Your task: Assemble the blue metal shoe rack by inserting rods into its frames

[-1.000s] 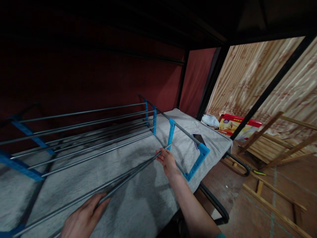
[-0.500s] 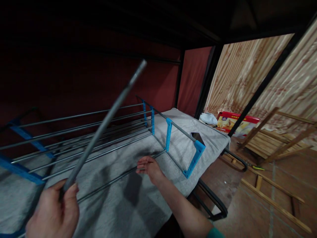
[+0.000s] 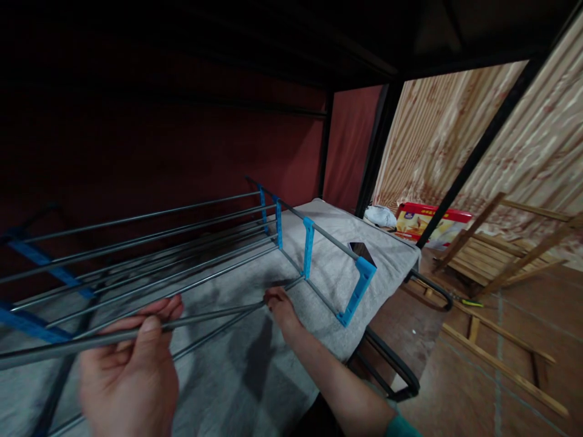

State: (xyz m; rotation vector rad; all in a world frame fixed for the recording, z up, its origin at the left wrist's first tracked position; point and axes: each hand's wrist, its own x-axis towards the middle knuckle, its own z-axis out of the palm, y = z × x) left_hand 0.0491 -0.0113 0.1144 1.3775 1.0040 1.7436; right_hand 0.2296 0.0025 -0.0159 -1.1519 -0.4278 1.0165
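Note:
A grey metal tube (image 3: 209, 315) lies across my left hand (image 3: 132, 370), pinned under the thumb, its near end running out past the left edge. Around the tube's far end, the fingers of my right hand (image 3: 281, 308) are closed. Beyond both hands stands a rack frame of metal rods and blue plastic brackets (image 3: 308, 249). One bracket (image 3: 357, 291) sits at its right front corner. Below the held tube, a similar rod (image 3: 218, 331) runs low over the grey cloth, partly hidden by my hands.
The grey cloth (image 3: 337, 212) covers a bed inside a black metal frame (image 3: 382, 145). A dark flat phone-like object (image 3: 362, 252) lies on it. To the right are a red and yellow box (image 3: 428, 224), a wooden chair (image 3: 492, 255) and wooden slats on the floor (image 3: 501, 364).
The tube has swung down from a raised slant to nearly level. My right hand, open before, has closed around its far end. My left hand has shifted right.

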